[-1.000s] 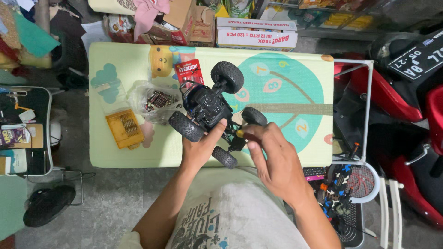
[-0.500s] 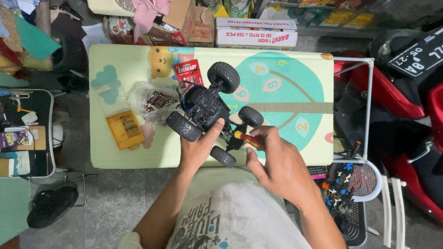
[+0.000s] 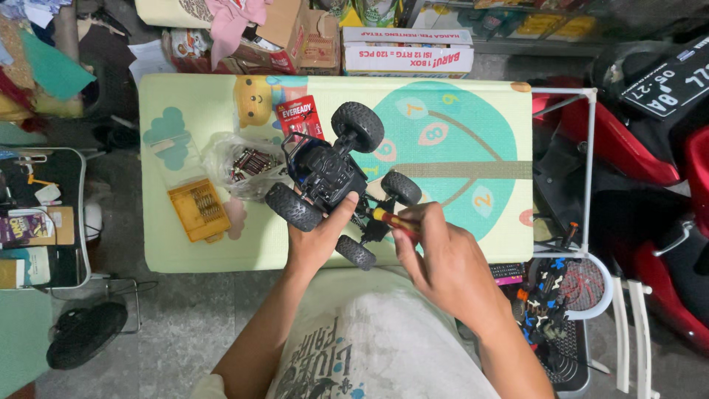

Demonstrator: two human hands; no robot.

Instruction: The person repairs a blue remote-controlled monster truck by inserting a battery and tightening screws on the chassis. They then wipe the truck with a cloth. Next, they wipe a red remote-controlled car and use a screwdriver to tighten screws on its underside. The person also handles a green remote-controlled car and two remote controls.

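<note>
The left hand (image 3: 319,240) gripped a black toy truck (image 3: 334,174) with knobby tyres from below, holding it tilted over the near edge of the bench (image 3: 443,222). The right hand (image 3: 443,262) held a red-and-yellow screwdriver (image 3: 393,220), its tip at the truck's underside by the near wheel. Toward the bench's left edge lay an orange bit case (image 3: 197,210), and beside it a clear bag of small parts (image 3: 247,164). A red battery pack (image 3: 299,118) lay near the far edge.

mat's (image 3: 458,222) right half open — bag (image 3: 244,166), case (image 3: 198,210) crowd left
</note>
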